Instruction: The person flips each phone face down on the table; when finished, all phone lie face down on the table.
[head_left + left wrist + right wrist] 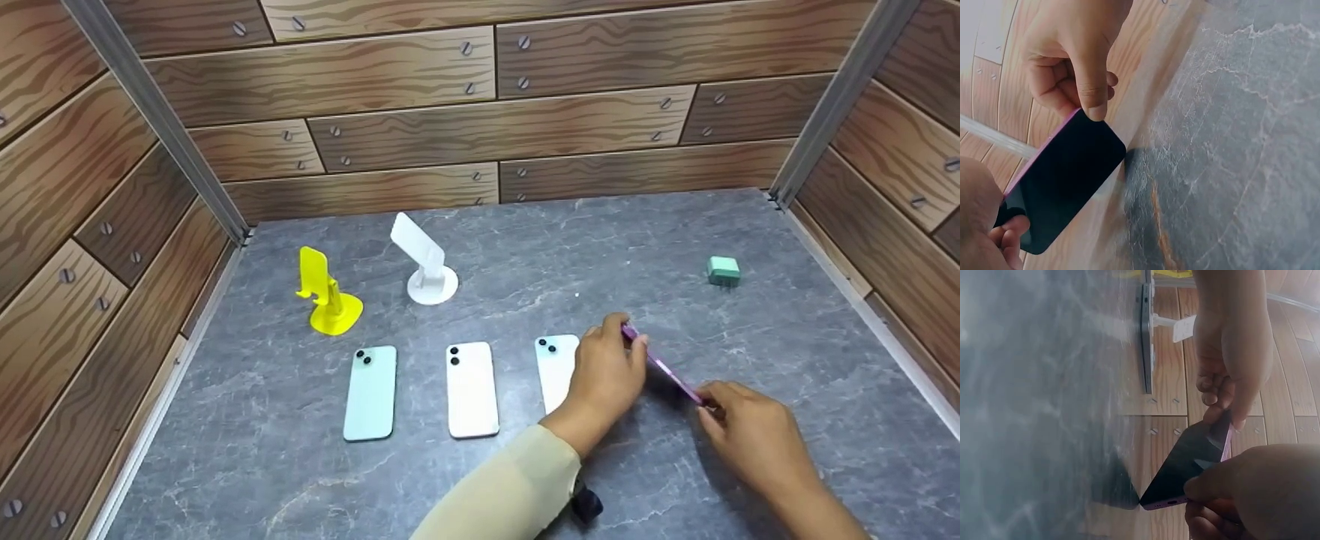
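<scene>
My left hand (609,367) pinches the upper end of a purple-edged smartphone (664,367), and the fingers and thumb of my right hand (757,427) grip its lower end. The phone is held tilted, almost edge-on to the head view. Its dark screen shows in the left wrist view, and in the right wrist view a corner of the phone (1185,461) comes right down at the tabletop. Just left of my left hand lies a pale phone (556,375), back up, partly hidden by that hand and forearm.
A white phone (472,390) and a mint-green phone (370,394) lie back up to the left. Behind them stand a yellow phone stand (336,315) and a white phone stand (431,285). A small green block (723,271) sits at back right. Wood-patterned walls (405,82) enclose the grey table.
</scene>
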The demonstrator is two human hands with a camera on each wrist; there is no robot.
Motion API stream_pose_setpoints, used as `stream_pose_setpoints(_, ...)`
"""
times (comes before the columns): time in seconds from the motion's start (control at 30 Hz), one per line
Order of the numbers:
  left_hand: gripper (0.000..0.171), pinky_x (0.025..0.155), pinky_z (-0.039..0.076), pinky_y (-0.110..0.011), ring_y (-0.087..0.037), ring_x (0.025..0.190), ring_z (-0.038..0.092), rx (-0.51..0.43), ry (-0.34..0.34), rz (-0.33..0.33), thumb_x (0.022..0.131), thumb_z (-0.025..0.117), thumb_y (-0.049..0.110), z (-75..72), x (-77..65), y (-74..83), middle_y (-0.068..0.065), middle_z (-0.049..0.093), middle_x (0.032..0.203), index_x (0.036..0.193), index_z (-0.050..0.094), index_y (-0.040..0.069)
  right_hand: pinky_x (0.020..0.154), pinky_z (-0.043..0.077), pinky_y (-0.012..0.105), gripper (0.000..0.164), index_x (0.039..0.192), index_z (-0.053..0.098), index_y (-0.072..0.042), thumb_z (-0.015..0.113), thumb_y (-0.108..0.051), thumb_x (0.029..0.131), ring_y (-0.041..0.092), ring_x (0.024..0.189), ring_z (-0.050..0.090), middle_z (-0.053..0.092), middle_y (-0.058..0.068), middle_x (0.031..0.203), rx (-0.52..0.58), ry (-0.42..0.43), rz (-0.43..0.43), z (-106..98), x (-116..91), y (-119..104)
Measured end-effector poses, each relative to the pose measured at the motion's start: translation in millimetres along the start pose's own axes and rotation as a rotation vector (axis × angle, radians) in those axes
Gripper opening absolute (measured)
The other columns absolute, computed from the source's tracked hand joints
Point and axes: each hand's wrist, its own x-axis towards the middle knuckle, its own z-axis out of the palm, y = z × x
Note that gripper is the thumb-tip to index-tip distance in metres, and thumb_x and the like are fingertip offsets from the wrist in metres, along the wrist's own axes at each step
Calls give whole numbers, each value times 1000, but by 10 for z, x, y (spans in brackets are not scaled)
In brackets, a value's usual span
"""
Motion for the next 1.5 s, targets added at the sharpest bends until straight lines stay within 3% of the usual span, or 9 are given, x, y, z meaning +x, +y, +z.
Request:
stream_pose_setpoints(0.1,32,84,59,-28,-16,92,72,-2,14,11,108,68,26,3,-9,-9,-4,81,104,135,69,9,61,59,41,27,94,80,-12,95,-3,74,18,67,71,79,1,87,49,-91,55,-5,1,-8)
stream_pose_setpoints(0.27,33,89,60,-29,-19,99,75,-18,16,22,106,67,18,22,-18,-26,-7,83,116,138,69,10,84,62,37,32,107,84,-14,97,-11,78,20,92,76,81,0,105,176,-252,117,-2,9,56)
stream_pose_setpoints(0.47,33,90,60,-29,-19,102,75,-24,-16,15,108,67,15,13,-17,-31,-7,82,116,140,67,10,87,55,12,34,111,84,-11,96,-7,79,6,98,72,80,4,113,324,-300,185,53,47,244)
stream_pose_setpoints(0.67,35,94,58,-27,-18,104,73,-26,-60,12,108,67,16,21,-28,-29,-6,81,117,143,64,11,86,64,29,38,117,80,-4,95,-8,83,24,102,79,78,18,129,339,-385,258,75,91,332)
stream_pose_setpoints(0.83,39,99,56,-28,-19,108,74,2,-92,37,109,65,18,15,-26,-13,-6,81,121,147,62,13,84,64,32,48,125,76,-4,96,-14,83,30,101,79,82,14,115,309,-405,269,75,108,354)
stream_pose_setpoints(1.0,42,104,55,-27,-19,116,74,11,-126,43,110,64,19,14,-20,5,-6,80,129,152,61,13,83,65,37,68,137,69,5,98,-19,81,34,101,79,82,18,115,311,-405,268,79,112,367)
stream_pose_setpoints(1.13,47,108,54,-27,-19,120,73,34,-151,55,110,64,19,26,-22,17,-5,77,135,156,58,12,83,65,37,69,135,71,7,100,-20,78,33,99,79,82,17,112,308,-392,266,86,102,360)
stream_pose_setpoints(1.27,63,117,49,-27,-20,130,68,63,-237,53,109,65,19,55,-48,40,-5,74,142,167,43,8,80,63,33,67,132,71,8,100,-20,78,29,95,77,82,15,108,286,-389,274,82,91,349)
stream_pose_setpoints(1.5,82,114,50,-25,-16,130,63,94,-351,-22,107,71,25,112,-103,65,-5,75,136,173,26,4,76,59,30,74,135,67,11,101,-18,77,25,92,73,79,15,109,270,-391,261,72,92,349)
